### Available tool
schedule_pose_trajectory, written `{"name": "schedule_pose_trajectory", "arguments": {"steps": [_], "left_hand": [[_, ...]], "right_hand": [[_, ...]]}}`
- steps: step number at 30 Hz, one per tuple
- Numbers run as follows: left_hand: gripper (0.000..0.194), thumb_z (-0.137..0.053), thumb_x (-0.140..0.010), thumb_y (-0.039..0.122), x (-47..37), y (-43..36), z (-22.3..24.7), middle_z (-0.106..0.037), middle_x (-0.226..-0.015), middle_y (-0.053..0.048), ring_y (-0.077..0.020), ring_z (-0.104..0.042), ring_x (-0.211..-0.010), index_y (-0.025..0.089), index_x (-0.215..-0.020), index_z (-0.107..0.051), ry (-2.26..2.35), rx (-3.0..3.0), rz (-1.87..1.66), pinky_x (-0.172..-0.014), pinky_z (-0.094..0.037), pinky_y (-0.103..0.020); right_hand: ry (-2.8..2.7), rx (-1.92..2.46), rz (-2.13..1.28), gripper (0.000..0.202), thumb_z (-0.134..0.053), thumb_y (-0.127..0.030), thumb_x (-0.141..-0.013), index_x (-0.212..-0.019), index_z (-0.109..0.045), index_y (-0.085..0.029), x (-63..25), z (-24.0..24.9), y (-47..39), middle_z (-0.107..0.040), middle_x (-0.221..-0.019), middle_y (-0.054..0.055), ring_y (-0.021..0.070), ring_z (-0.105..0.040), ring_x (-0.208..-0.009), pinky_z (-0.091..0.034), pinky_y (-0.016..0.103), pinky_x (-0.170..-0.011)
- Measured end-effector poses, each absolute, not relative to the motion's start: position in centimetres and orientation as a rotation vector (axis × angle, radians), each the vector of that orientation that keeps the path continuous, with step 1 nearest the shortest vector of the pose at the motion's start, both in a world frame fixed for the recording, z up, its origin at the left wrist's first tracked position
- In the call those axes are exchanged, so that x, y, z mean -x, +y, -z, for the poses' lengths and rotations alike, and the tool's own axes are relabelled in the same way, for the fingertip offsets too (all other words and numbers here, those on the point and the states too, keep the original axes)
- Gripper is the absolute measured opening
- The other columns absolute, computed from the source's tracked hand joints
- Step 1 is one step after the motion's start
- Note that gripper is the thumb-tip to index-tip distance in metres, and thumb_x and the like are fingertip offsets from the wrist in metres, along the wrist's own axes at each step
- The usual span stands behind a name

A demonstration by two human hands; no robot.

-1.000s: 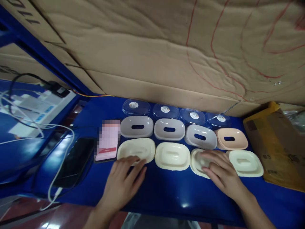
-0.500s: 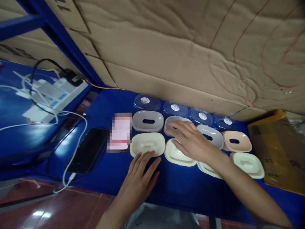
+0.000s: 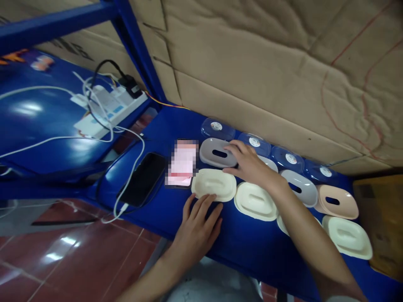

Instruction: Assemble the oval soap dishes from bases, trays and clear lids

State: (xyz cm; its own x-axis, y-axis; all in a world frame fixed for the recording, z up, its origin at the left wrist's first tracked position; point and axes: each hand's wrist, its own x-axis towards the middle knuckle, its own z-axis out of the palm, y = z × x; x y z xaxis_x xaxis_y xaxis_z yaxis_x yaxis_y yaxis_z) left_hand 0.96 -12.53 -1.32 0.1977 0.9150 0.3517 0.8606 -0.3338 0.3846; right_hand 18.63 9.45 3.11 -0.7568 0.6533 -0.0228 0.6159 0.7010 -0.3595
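- My right hand (image 3: 248, 163) has swung across from the cream trays on my right, over the middle of the rows, and now rests at the near-right edge of the leftmost grey slotted tray (image 3: 218, 152) — fingers spread over it, thumb low against its rim. I'd call it a light touch, not a closed grip, though my own knuckles hide the contact.
- My left hand (image 3: 198, 228) has hardly shifted: it lies flat and loose on the blue shelf (image 3: 239, 247), fingertips just short of the first cream tray (image 3: 214, 184), holding nothing.
- That sweep puts the grey tray in play now, I judge; the cream pieces I was touching a second ago lie untouched.
- The grey tray is an oval dish with rounded corners and a dark slot through its middle, sitting level, smooth and matt.
- Beyond my right hand, the clear domed lids (image 3: 218, 128) with round stickers run along the cardboard wall (image 3: 258, 75).
- To the right of that hand, past my forearm, sit another grey tray (image 3: 299, 191) and a peach tray (image 3: 336, 201).
- Left of both hands lie a phone (image 3: 182, 163) and a dark phone (image 3: 141, 179) on a white cable (image 3: 132, 167).
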Motion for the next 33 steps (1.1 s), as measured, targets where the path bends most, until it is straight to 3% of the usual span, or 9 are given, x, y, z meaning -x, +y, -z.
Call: {"name": "schedule_pose_trajectory", "arguments": {"steps": [2, 5, 10, 12, 16, 21, 26, 29, 33], "left_hand": [[0.028, -0.061, -0.106, 0.018, -0.9, -12.9, 1.2, -0.070, -0.143, -0.017, -0.0327, -0.063, -0.139, 0.019, -0.132, -0.073, 1.740, -2.372, -0.845, -0.126, -0.042, -0.061], [0.027, -0.062, -0.105, 0.014, -1.2, -13.7, 1.1, -0.074, -0.133, -0.013, -0.0279, -0.066, -0.130, 0.019, -0.129, -0.073, 1.568, -2.441, -1.008, -0.122, -0.046, -0.052], [0.018, -0.063, -0.107, 0.023, -3.5, -14.8, 1.7, -0.076, -0.109, -0.004, -0.0165, -0.067, -0.093, 0.023, -0.100, -0.079, 0.605, -2.724, -0.914, -0.086, -0.055, -0.032], [0.023, -0.067, -0.105, 0.026, -5.0, -14.9, 2.5, -0.075, -0.098, -0.003, -0.0155, -0.066, -0.085, 0.025, -0.084, -0.078, 0.285, -2.776, -0.808, -0.076, -0.052, -0.030], [0.025, -0.073, -0.097, 0.022, -8.4, -14.5, 4.4, -0.075, -0.091, -0.007, -0.0205, -0.069, -0.090, 0.030, -0.075, -0.080, -0.007, -2.859, -0.750, -0.080, -0.052, -0.034], [0.022, -0.075, -0.094, 0.024, -11.9, -14.1, 6.2, -0.072, -0.082, -0.006, -0.0211, -0.070, -0.090, 0.033, -0.075, -0.079, -0.107, -2.871, -0.771, -0.080, -0.049, -0.036], [0.019, -0.073, -0.093, 0.030, -12.8, -14.4, 7.4, -0.075, -0.090, -0.005, -0.0216, -0.069, -0.095, 0.034, -0.075, -0.080, -0.124, -2.861, -0.749, -0.083, -0.049, -0.035], [0.015, -0.075, -0.088, 0.040, -13.1, -14.8, 8.1, -0.071, -0.088, -0.005, -0.0221, -0.066, -0.090, 0.036, -0.074, -0.078, -0.083, -2.869, -0.728, -0.073, -0.045, -0.034], [0.020, -0.068, -0.083, 0.053, -13.9, -15.2, 9.2, -0.062, -0.076, -0.007, -0.0268, -0.053, -0.065, 0.040, -0.069, -0.072, 0.399, -2.903, -0.559, -0.054, -0.026, -0.035]], "right_hand": [[-2.754, 1.002, -0.581, 0.066, -0.077, -0.041, -0.101, -0.158, -0.046, -0.027, -18.8, -3.0, 9.8, -0.045, -0.165, 0.018, 0.0409, -0.056, -0.149, -0.047, 0.068, -0.122], [-2.705, 0.951, -0.548, 0.065, -0.078, -0.040, -0.098, -0.155, -0.047, -0.030, -19.0, -3.2, 10.1, -0.042, -0.166, 0.017, 0.0415, -0.050, -0.154, -0.042, 0.071, -0.125], [-2.638, 0.853, -0.549, 0.061, -0.078, -0.043, -0.098, -0.149, -0.048, -0.027, -20.0, -4.0, 8.9, -0.048, -0.163, 0.019, 0.0392, -0.044, -0.158, -0.037, 0.066, -0.129], [-2.626, 0.847, -0.635, 0.062, -0.079, -0.045, -0.097, -0.148, -0.047, -0.030, -20.5, -4.1, 7.6, -0.048, -0.164, 0.018, 0.0379, -0.046, -0.157, -0.041, 0.064, -0.127], [-2.681, 0.880, -0.756, 0.062, -0.080, -0.043, -0.095, -0.148, -0.048, -0.031, -21.1, -3.9, 5.0, -0.044, -0.169, 0.016, 0.0373, -0.047, -0.157, -0.045, 0.063, -0.125], [-2.733, 0.871, -0.771, 0.061, -0.078, -0.038, -0.096, -0.150, -0.049, -0.030, -20.9, -3.6, 3.5, -0.042, -0.173, 0.015, 0.0366, -0.045, -0.159, -0.045, 0.063, -0.126], [-2.837, 0.836, -0.703, 0.062, -0.076, -0.039, -0.099, -0.153, -0.049, -0.027, -20.7, -3.8, 3.4, -0.043, -0.173, 0.016, 0.0365, -0.046, -0.158, -0.045, 0.062, -0.127], [-2.897, 0.861, -0.646, 0.065, -0.075, -0.041, -0.100, -0.157, -0.048, -0.024, -20.8, -4.0, 3.2, -0.045, -0.172, 0.018, 0.0387, -0.050, -0.155, -0.045, 0.065, -0.126], [-2.969, 0.844, -0.543, 0.064, -0.075, -0.038, -0.100, -0.156, -0.050, -0.022, -21.0, -3.8, 2.4, -0.049, -0.169, 0.019, 0.0415, -0.053, -0.150, -0.047, 0.068, -0.123]]}}
